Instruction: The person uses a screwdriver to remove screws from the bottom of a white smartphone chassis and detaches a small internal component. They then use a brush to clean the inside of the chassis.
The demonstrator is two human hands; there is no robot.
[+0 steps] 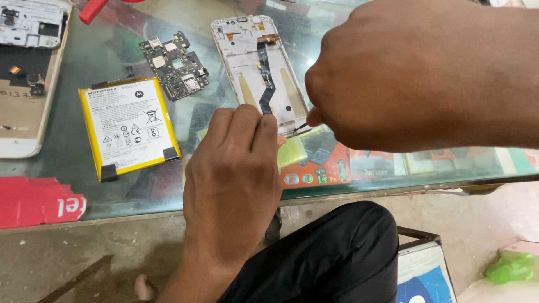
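A glass-topped table (101, 56) is being used as the work surface, with coloured packets showing beneath the glass. An opened white phone frame (247, 62), with a dark flex cable (265, 78) along its middle, is lying directly at the grip, its near end being met by the fingertips. Just left of the grip, a yellow-edged battery (129, 128) is lying flat, and a dark circuit board (175, 64) is lying beyond it. Far left of the grip, a second white phone body (25, 78) is resting at the table's edge.
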